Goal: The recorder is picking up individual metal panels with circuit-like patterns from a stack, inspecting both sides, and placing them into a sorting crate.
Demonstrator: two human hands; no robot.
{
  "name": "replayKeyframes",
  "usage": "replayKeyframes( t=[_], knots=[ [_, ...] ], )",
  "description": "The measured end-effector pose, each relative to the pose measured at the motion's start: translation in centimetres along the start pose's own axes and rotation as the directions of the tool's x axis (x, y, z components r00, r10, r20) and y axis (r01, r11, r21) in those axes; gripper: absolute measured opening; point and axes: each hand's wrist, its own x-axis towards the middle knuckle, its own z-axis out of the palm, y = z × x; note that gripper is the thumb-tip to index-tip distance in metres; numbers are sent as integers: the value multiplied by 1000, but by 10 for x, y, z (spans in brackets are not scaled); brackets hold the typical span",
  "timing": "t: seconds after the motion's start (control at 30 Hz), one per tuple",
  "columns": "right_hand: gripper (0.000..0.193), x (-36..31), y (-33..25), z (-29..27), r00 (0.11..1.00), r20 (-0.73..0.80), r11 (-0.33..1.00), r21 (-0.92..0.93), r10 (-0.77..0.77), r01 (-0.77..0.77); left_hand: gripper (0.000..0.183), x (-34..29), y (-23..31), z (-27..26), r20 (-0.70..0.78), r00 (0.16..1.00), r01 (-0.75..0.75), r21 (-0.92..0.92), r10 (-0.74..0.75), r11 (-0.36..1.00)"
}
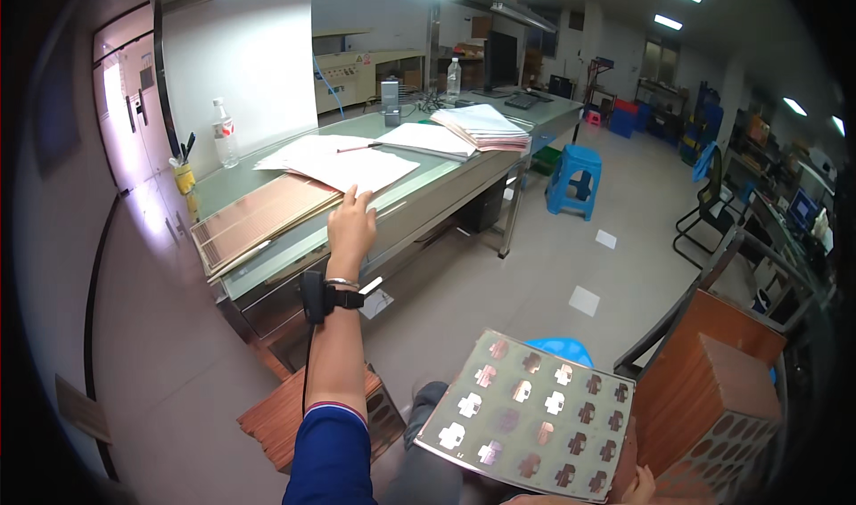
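Observation:
My left hand (351, 227) reaches out over the front edge of the glass-topped workbench, fingers stretched and slightly apart. Its fingertips are at the near edge of loose white paper sheets (348, 162), beside a stack of copper-coloured panels (263, 220); whether they touch the paper I cannot tell. A pen (358, 147) lies on the sheets. Low at the right, my right hand (640, 487), partly cut off, grips the edge of a grey-green circuit board panel (508, 416) with rows of shiny metallic shapes. The panel is tilted above my lap.
More papers (481, 127), a plastic bottle (226, 133) and a yellow pen holder (185, 182) stand on the bench (392, 197). Reddish-brown stacks with round holes flank me left (303, 416) and right (727, 398). A blue stool (575, 182) is beyond the bench end.

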Motion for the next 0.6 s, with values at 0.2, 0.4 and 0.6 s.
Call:
replayKeyframes(
  t=[0.2,0.4,0.6],
  knots=[
    [34,-8,23,3,1000,-27,1000,8,3,-3,38,20,7,20,94,986,151,-176,-137,973],
    [33,4,-1,-17,996,36,997,5,80,-80,34,0,19,-17,-329,944,-38,-231,-41,972],
    [30,55,-85,-43,980,62,978,80,188,-193,14,-80,35,-80,-405,912,-152,-176,70,973]
  ],
)
